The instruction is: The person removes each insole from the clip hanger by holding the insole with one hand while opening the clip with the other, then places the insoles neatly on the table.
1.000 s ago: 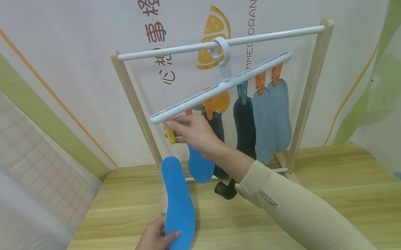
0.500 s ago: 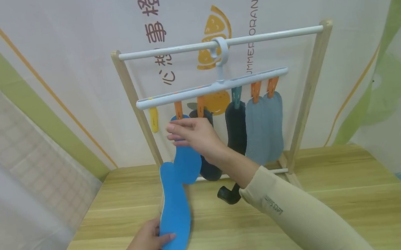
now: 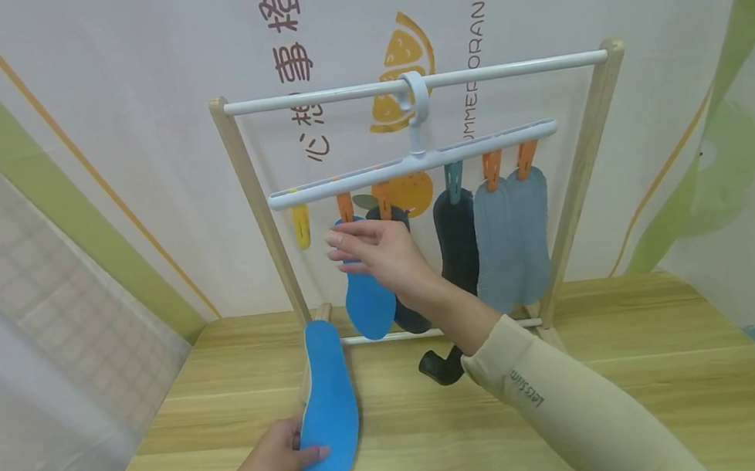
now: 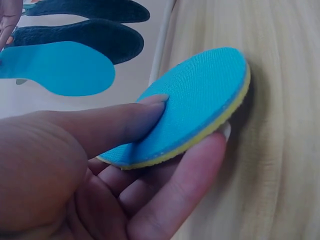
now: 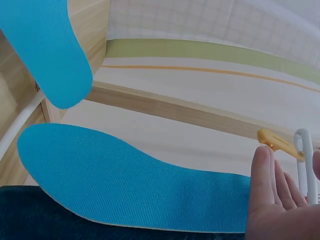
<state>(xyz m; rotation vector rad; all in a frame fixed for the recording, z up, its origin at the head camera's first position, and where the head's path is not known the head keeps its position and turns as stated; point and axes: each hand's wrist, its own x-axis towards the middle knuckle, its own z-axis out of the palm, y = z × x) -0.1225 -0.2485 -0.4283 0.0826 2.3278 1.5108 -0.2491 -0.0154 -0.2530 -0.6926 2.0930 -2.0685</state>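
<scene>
The left hand (image 3: pixel 274 465) pinched a flat blue foam insole (image 3: pixel 328 408). The right hand (image 3: pixel 380 255), fingers loose, touched a hanging blue insole (image 3: pixel 369 306); a bump might unclip it.

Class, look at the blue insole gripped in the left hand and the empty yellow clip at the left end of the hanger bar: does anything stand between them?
Nothing visible does. The left hand grips the blue insole by its heel over the table, and the yellow clip hangs bare above. The right hand and the hung blue insole lie right of that path.

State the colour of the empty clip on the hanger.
Yellow clip; head view shows it best.
</scene>
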